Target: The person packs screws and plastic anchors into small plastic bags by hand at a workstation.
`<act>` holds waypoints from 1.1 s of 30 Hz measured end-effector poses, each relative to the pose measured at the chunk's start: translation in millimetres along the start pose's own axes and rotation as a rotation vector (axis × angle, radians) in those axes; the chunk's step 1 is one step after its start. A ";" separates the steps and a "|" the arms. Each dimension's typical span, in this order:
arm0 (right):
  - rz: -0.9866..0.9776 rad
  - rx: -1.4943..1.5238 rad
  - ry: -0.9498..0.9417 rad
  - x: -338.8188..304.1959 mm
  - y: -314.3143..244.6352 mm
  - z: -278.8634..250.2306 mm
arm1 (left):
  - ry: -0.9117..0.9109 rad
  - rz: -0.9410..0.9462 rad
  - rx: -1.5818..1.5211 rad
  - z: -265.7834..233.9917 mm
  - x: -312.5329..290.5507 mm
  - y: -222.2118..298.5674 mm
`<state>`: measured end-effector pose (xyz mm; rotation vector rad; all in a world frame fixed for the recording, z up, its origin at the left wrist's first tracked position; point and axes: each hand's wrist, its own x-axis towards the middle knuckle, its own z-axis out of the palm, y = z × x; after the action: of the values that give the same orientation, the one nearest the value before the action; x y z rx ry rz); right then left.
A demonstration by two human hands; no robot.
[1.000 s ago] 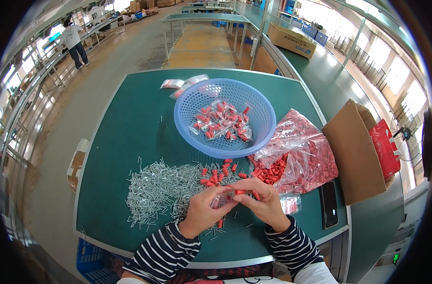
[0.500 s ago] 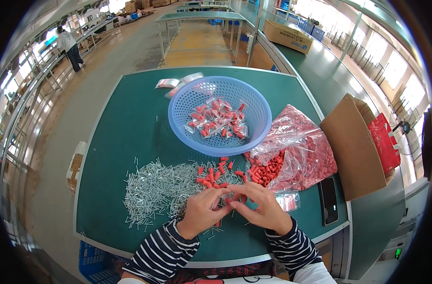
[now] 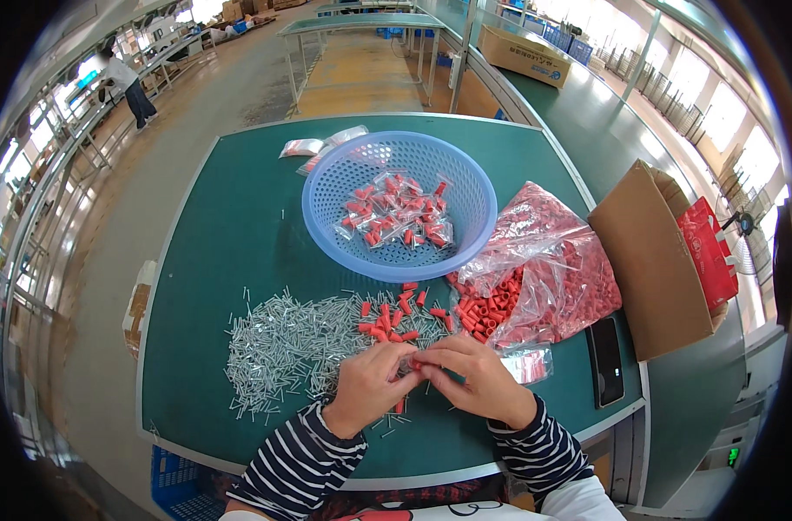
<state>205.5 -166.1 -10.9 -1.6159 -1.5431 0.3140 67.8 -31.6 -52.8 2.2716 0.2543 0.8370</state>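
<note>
My left hand (image 3: 367, 385) and my right hand (image 3: 481, 379) meet over the near middle of the table, fingertips closed together. Between them is a small clear bag (image 3: 405, 366) with a bit of red, mostly hidden by the fingers. Just beyond the hands lie loose red plastic tubes (image 3: 384, 324), scattered on silver screws. The wide heap of screws (image 3: 283, 347) spreads to the left. A large clear sack (image 3: 557, 260) spills more red tubes to the right. Behind stands a blue perforated basket (image 3: 326, 239) holding several small clear bags with red tubes.
Flat packs of clear bags (image 3: 302, 148) lie behind the basket, and another pack (image 3: 528, 365) lies by my right hand. A black phone (image 3: 605, 365) rests at the table's right edge. Beside it stands an open cardboard box (image 3: 643, 269). A person (image 3: 127, 82) stands far left.
The fingers of both hands have shifted slightly around the small bag, the right fingertips drawing in closer. The view has moved a little; the heaps and basket stay where they were.
</note>
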 end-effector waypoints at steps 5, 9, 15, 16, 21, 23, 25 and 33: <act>-0.039 -0.046 -0.046 -0.1 2.9 -0.2 | -0.026 -0.108 0.027 -1.4 -0.9 2.0; -0.045 -0.027 -0.082 0.0 1.3 -5.7 | -0.011 -0.115 -0.009 -1.1 -2.0 0.7; 0.036 0.119 -0.093 -2.8 6.0 1.8 | -0.091 -0.267 -0.157 -3.7 -4.2 0.8; 0.037 0.116 -0.086 -3.6 7.6 1.9 | -0.055 -0.268 -0.230 -3.9 -5.9 -1.8; -0.029 0.139 0.096 -1.7 -4.7 -9.1 | 0.178 -0.177 -0.381 -8.7 1.9 3.0; -0.040 0.049 0.121 -1.1 2.8 -8.5 | 0.200 -0.052 -0.384 -10.5 9.6 10.2; -0.054 -0.030 0.147 0.4 5.1 -4.3 | 0.119 0.002 -0.283 -13.9 7.5 6.6; -0.134 -0.026 0.137 2.8 5.2 -0.2 | 0.012 0.110 -0.085 -17.4 7.1 9.6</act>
<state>209.8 -163.0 -13.5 -1.5130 -1.5471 0.1087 61.8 -26.4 -33.2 2.2178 0.0982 0.9013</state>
